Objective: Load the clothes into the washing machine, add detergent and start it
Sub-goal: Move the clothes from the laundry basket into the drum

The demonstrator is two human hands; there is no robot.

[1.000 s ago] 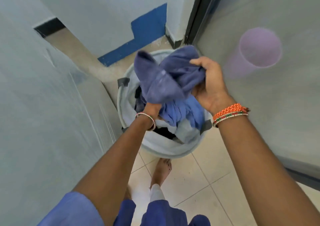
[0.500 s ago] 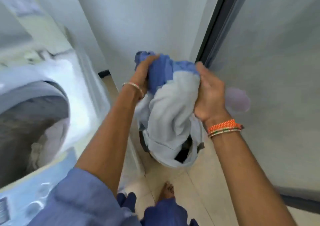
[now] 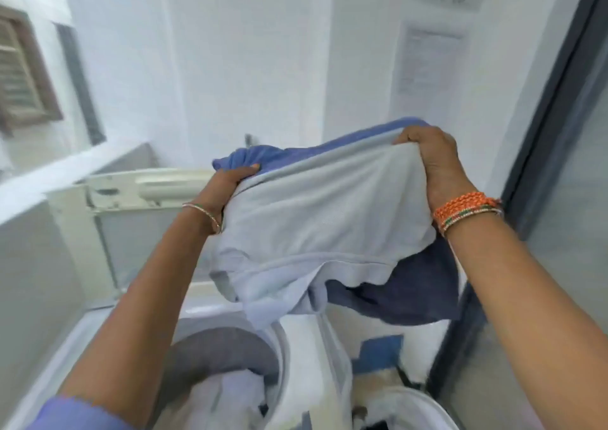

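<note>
While held aloft, a bundle of clothes [image 3: 316, 229] is carried over the washing machine drum [image 3: 223, 354]

It is gripped at either end by the left hand [image 3: 227, 183] and right hand [image 3: 431, 159], long axis crosswise; the drum opening lies below, nearer the left hand

**Both arms raised, hands clenched at chest height**

Both bare forearms reach forward and upward, roughly parallel and well apart. The left hand [image 3: 230, 179] is curled tight, knuckles up, thumb pointing right, with a thin bangle at its wrist. The right hand [image 3: 431, 163] sits slightly higher, fingers folded over and back of the hand facing the camera, its wrist wrapped in orange threads and beaded bangles. A blue sleeve covers the left upper arm.
</note>
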